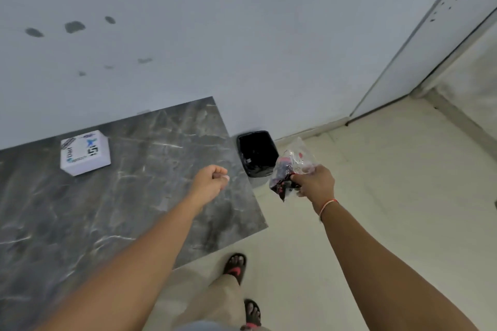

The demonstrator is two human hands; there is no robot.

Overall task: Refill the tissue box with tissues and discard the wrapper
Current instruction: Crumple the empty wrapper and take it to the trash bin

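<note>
White tissue box (85,152) flat on grey marble table (150,196); crumpled clear wrapper (291,166) held beside black bin (256,152).

The white tissue box (85,152) lying on the counter (150,169) is showing blue and black print on its top face, but it is blurring too much to read; the crumpled wrapper (291,166) is carrying red marks, likewise unreadable.

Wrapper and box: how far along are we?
Apparently done: the box sits closed on the counter, no loose tissues in sight; whether it is full cannot be seen. In hand: the right hand grips the crumpled wrapper near the black bin. The left hand is fisted, empty. Left: drop the wrapper in.
</note>
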